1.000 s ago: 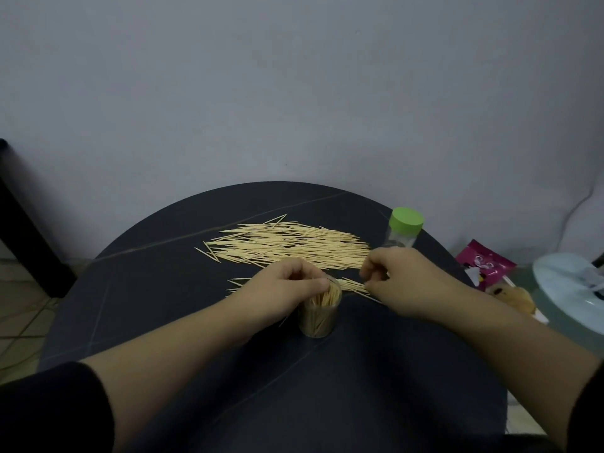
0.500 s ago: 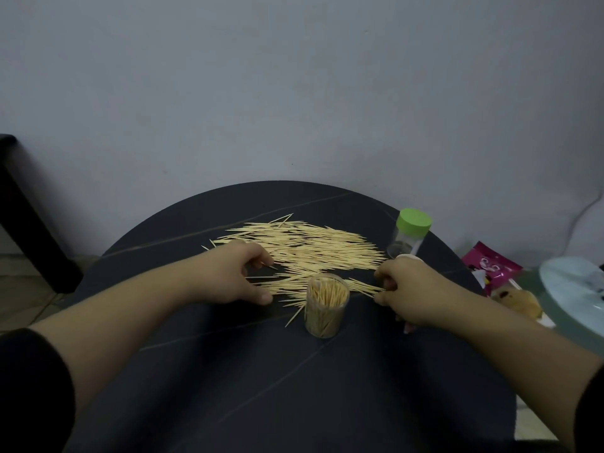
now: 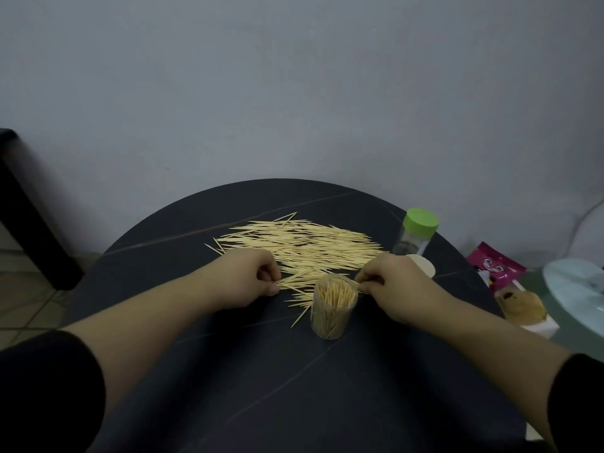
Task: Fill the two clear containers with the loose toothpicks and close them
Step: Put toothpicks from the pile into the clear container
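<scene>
One round dark bench (image 3: pixel 202 371) is seen, carrying one broad pile of loose toothpicks (image 3: pixel 304 245) across its far half. Two hands are counted. Since half a second ago, the left hand (image 3: pixel 251 277) has been drawn back from the pile's left edge to its near fringe, where its fingers are curled shut on a few toothpicks. The right hand (image 3: pixel 397 282) is likewise pinched closed on toothpicks just right of the open jar (image 3: pixel 331 308); it has shifted slightly inward. Two clear containers are counted: the open jar, upright between the hands and packed with toothpicks, and a green-capped jar (image 3: pixel 415 235), closed, at the far right. One pale lid (image 3: pixel 421 264) lies behind the right hand.
</scene>
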